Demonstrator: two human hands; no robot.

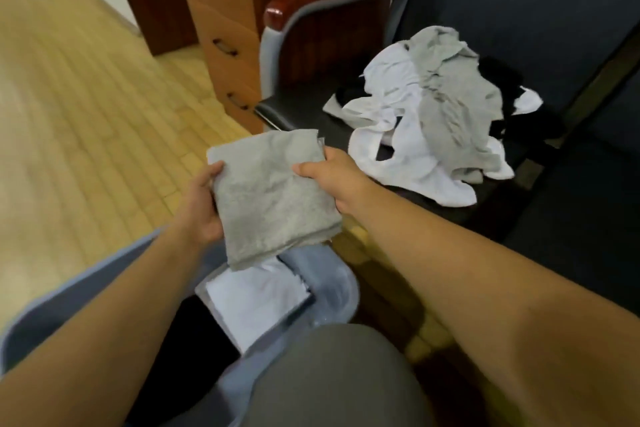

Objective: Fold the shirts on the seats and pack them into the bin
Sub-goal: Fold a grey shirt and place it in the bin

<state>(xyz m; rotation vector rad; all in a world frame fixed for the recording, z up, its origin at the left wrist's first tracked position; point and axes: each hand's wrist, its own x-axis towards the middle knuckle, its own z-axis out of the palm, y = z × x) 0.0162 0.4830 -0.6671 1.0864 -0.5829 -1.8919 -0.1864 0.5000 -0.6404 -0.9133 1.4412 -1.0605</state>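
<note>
I hold a folded grey shirt (272,194) in the air between both hands, above the blue-grey bin (337,284). My left hand (201,208) grips its left edge and my right hand (332,177) grips its right edge. Inside the bin lies a folded white shirt (256,302) beside a dark one. On the dark seat (301,107) to the right sits a loose pile of shirts: white (391,107), grey (453,104) and black (502,80).
A wooden drawer unit (221,28) stands behind the seat's grey armrest (311,14). Wood-plank floor (86,114) stretches to the left. My grey-clad knee (332,378) is at the bottom, against the bin.
</note>
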